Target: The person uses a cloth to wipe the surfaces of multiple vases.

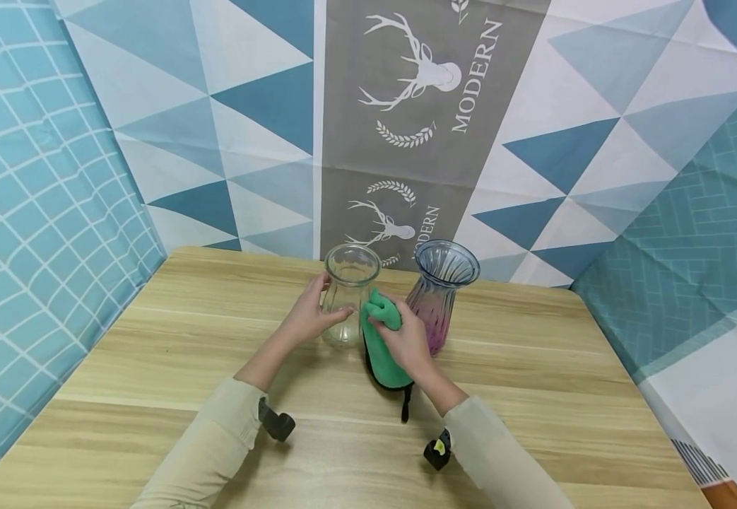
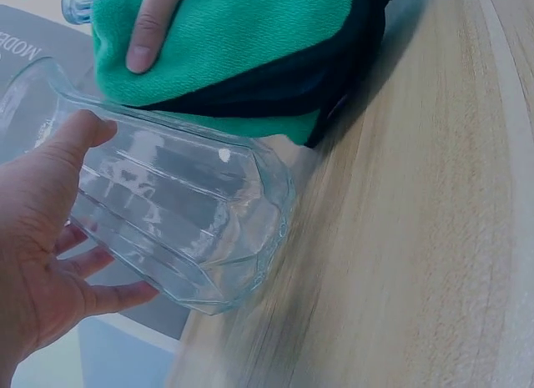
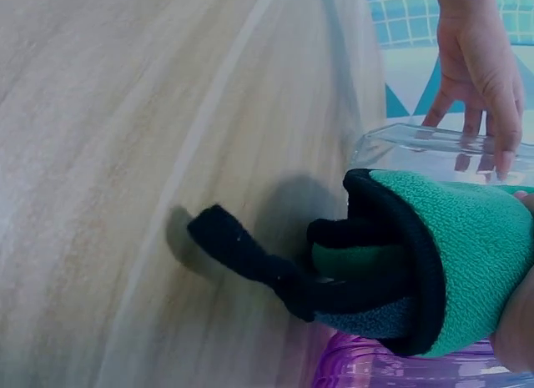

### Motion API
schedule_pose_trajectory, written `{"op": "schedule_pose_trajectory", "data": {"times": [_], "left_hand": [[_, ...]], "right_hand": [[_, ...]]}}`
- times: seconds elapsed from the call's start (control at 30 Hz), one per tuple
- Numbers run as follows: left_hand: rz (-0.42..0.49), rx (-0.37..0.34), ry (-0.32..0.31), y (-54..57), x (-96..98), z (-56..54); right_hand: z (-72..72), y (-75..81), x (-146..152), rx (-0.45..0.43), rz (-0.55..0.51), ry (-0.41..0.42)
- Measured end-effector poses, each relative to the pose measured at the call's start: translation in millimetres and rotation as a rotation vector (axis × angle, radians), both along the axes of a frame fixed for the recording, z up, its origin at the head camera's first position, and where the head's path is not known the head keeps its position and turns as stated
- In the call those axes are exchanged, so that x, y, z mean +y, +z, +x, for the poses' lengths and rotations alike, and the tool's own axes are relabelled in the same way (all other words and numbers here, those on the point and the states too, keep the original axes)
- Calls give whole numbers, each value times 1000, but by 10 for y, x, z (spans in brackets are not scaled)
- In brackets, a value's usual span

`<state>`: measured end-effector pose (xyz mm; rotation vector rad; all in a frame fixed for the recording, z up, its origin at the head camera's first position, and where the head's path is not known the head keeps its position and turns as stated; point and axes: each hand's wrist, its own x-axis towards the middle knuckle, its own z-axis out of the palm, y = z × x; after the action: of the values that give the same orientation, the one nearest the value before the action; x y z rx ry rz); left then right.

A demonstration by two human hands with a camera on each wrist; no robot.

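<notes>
Head view, left hand (image 1: 307, 316): thumb and fingers grasp the clear glass vase (image 1: 341, 326), upright on the wooden table (image 1: 152, 367).
Head view, right hand (image 1: 411, 341): grasps the green cloth (image 1: 382, 357), between that vase and the blue-and-purple ribbed glass vase (image 1: 439, 316).
Left wrist view, clear glass vase: thumb and fingers on opposite sides.
Right wrist view, green cloth: folded, black-edged, black strap (image 3: 242, 248) protruding.

left hand (image 1: 308, 311) in a wide grip, right hand (image 1: 409, 341) narrower
</notes>
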<state>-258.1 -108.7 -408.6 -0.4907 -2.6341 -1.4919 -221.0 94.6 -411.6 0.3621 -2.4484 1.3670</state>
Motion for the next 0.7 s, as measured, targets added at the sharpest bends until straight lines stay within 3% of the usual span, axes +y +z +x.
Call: {"op": "schedule_pose_trajectory", "data": {"times": [0.37, 0.7], "left_hand": [[-14, 13, -9, 12, -4, -4], [-3, 4, -16, 21, -9, 0]], "right_hand": [[-9, 83, -33, 13, -10, -8], [-26, 10, -29, 21, 37, -15]]}}
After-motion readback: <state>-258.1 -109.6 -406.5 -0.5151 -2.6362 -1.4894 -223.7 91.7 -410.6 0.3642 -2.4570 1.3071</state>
